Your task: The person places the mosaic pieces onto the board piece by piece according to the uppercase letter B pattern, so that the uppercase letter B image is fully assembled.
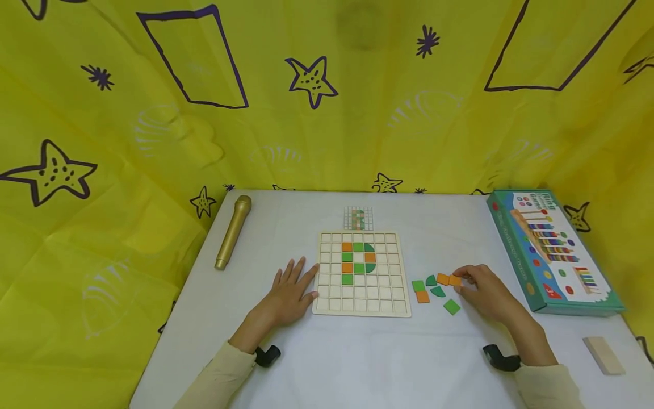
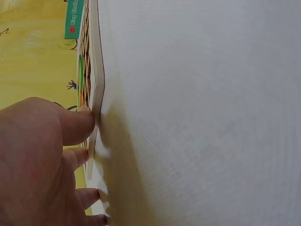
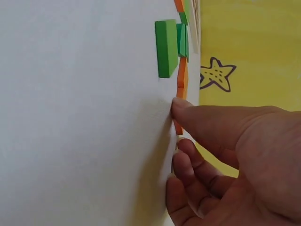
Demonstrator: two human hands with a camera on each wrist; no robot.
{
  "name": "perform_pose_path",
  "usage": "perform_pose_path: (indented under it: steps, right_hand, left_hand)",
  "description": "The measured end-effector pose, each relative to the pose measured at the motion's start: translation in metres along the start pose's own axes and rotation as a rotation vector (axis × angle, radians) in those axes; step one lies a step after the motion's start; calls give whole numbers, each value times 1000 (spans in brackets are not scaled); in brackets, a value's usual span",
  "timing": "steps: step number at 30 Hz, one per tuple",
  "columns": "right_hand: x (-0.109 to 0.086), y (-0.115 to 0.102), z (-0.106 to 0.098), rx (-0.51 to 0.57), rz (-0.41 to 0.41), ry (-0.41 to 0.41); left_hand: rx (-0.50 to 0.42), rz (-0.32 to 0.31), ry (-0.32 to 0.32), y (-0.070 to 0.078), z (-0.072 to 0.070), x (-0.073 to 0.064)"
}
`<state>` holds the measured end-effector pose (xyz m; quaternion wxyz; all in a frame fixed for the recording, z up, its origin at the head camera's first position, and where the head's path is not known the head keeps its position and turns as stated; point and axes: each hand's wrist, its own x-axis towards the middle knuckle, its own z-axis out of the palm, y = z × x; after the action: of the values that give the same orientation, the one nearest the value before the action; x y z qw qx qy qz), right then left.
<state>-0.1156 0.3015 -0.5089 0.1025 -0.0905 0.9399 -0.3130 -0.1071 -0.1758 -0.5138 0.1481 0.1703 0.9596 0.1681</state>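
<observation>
Touching grid board point(image 1: 385, 293) with spread left hand point(image 1: 290, 296), right hand point(image 1: 484, 292) pinching orange square point(image 1: 454, 280), loose tiles point(image 1: 437, 291) between, green box point(image 1: 554, 255) at right

Board point(image 1: 368, 292): cream, gridded. Left column of tiles point(image 1: 347, 257) on it, downward: orange, light green, orange, light green; rightward, two light green squares point(image 1: 359, 247), one orange square point(image 1: 370, 258), two dark green quarter-rounds point(image 1: 370, 268). Loose pieces point(image 1: 422, 296): orange, light green, dark green. Pattern card point(image 1: 358, 218): white, dark grid, orange-green design. Curtain point(image 1: 276, 34): yellow, dark purple starfish point(image 1: 313, 81), pale shells point(image 1: 424, 111). Tablecloth point(image 1: 368, 363): white. Microphone point(image 1: 233, 233): gold. Box point(image 1: 552, 250): green sides, white top, multicoloured picture. Sleeves point(image 1: 219, 375): cream.
</observation>
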Motion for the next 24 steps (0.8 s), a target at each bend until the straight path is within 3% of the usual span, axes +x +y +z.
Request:
perform_pose_path:
  steps: [14, 24]
  right_hand:
    - [5, 1, 12, -2, -10, 49]
    - [15, -10, 15, 7, -3, 92]
  left_hand:
    - [4, -1, 2, -2, 1, -1]
    - [6, -1, 2, -2, 2, 0]
